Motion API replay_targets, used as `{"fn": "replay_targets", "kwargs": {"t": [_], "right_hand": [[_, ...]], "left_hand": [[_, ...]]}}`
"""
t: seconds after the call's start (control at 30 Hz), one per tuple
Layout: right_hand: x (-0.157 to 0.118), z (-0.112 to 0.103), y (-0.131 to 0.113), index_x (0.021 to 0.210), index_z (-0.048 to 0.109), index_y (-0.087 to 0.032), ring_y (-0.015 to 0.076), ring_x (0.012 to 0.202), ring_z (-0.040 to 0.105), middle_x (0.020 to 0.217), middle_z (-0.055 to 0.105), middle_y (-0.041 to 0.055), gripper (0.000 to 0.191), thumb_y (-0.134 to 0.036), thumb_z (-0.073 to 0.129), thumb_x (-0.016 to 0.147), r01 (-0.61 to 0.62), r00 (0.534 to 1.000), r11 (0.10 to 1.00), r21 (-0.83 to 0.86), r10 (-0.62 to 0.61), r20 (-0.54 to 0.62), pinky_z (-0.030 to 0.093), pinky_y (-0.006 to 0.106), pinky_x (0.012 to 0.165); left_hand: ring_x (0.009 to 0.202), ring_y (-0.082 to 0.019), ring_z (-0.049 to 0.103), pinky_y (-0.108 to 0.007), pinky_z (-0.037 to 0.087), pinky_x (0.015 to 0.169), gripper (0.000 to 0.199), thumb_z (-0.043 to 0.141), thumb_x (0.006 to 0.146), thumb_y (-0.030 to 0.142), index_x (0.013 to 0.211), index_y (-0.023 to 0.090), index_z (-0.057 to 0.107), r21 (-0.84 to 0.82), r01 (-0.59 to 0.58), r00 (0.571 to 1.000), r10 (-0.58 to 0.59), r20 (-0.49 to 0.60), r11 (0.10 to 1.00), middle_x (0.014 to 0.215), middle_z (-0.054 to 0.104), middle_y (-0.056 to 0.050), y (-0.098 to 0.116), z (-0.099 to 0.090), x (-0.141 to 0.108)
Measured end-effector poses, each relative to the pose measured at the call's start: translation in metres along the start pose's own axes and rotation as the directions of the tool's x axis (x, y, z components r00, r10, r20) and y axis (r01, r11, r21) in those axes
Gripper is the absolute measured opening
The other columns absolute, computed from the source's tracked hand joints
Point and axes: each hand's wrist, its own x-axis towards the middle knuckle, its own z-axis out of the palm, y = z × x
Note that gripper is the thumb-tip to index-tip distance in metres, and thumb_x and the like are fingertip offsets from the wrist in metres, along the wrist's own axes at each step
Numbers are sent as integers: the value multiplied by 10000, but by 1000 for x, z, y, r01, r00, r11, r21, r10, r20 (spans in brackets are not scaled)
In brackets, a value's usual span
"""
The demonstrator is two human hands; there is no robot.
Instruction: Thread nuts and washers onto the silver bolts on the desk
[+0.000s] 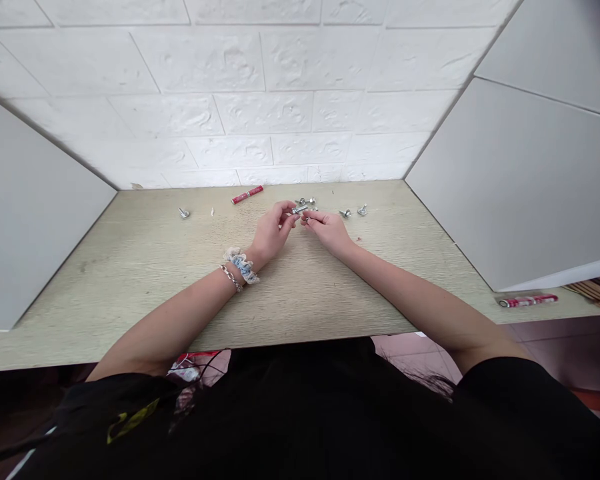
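Note:
My left hand [273, 230] pinches a silver bolt [299, 210] between thumb and fingers, above the middle of the pale wooden table [300, 293]. Close beside it on the right, my right hand [327, 231] is closed, its fingertips around a small metal piece [306, 219], too small to make out well. The fingertips of both hands nearly meet. Just behind them lie more silver screws [307, 201], partly hidden by the fingers and the bolt. A scrunchie and a chain bracelet are on my left wrist.
One screw [184, 213] lies at the left; two others, one nearer [345, 214] and one farther [363, 209], lie at the right. A red tube [247, 195] is near the white brick wall [290, 113], another [529, 301] at the right front edge. Grey panels flank the table.

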Motion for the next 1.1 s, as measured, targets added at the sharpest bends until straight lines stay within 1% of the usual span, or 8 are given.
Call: {"fn": "replay_targets", "kwargs": {"t": [0.2, 0.3, 0.43, 0.6, 0.67, 0.77, 0.87, 1.1], "right_hand": [[-5, 1, -3, 908, 734, -180, 188, 990, 680, 973, 729, 15, 182, -166, 628, 761, 13, 1000, 999, 35, -14, 14, 495, 388, 1021], [-10, 1, -3, 933, 735, -188, 194, 1000, 670, 995, 727, 24, 200, -255, 666, 758, 119, 993, 992, 32, -119, 10, 505, 383, 1001], [-14, -1, -2, 970, 732, -214, 192, 965, 661, 967, 719, 30, 249, -362, 668, 780, 308, 948, 950, -44, -311, -73, 521, 377, 964], [-17, -1, -1, 961, 723, -243, 178, 907, 653, 960, 699, 31, 249, -427, 643, 814, 408, 901, 907, -100, -418, -116, 543, 366, 921], [-19, -1, -2, 945, 715, -244, 175, 896, 657, 947, 693, 31, 249, -442, 651, 808, 418, 899, 906, -73, -423, -115, 551, 366, 911], [-20, 1, -5, 930, 698, -240, 167, 869, 668, 950, 683, 32, 273, -471, 664, 789, 367, 924, 930, -13, -366, -109, 563, 369, 899], [-21, 2, -7, 926, 686, -233, 163, 845, 673, 942, 677, 32, 309, -500, 673, 771, 322, 941, 947, -2, -320, -113, 575, 368, 879], [-19, 2, -6, 929, 697, -224, 179, 922, 668, 951, 696, 37, 317, -496, 673, 768, 316, 941, 949, -24, -316, -124, 561, 369, 925]], "left_hand": [[761, -94, 631, -230, 501, 732, 209, 551, 910, 237, 1114, 191, 547, 72, -33, 999, 32, 17, 997, 938, 674, -17, 2, -2, 0], [740, -91, 620, -226, 495, 731, 202, 559, 905, 237, 1103, 197, 551, 102, -45, 998, 41, 36, 994, 920, 670, -7, 4, -3, 0], [746, -96, 622, -228, 496, 740, 194, 555, 906, 237, 1096, 198, 551, 114, -40, 997, 32, 69, 993, 911, 667, -8, 6, -4, 0], [747, -102, 614, -239, 496, 751, 197, 556, 907, 253, 1098, 206, 563, 158, -60, 995, 47, 83, 986, 906, 667, -8, 3, -4, 1], [747, -105, 608, -242, 493, 756, 203, 561, 905, 262, 1099, 206, 571, 173, -82, 993, 67, 94, 982, 890, 668, -6, 1, -4, 1], [755, -105, 608, -238, 491, 761, 198, 562, 906, 264, 1093, 202, 579, 172, -103, 991, 86, 105, 980, 890, 668, -7, 1, -3, 1], [754, -103, 612, -238, 494, 769, 199, 563, 907, 262, 1095, 198, 580, 167, -106, 990, 88, 113, 980, 915, 672, -13, 3, -3, 1], [761, -105, 617, -240, 498, 775, 193, 569, 908, 259, 1092, 203, 585, 185, -103, 989, 81, 124, 977, 918, 678, -11, 5, -3, 0]]}}
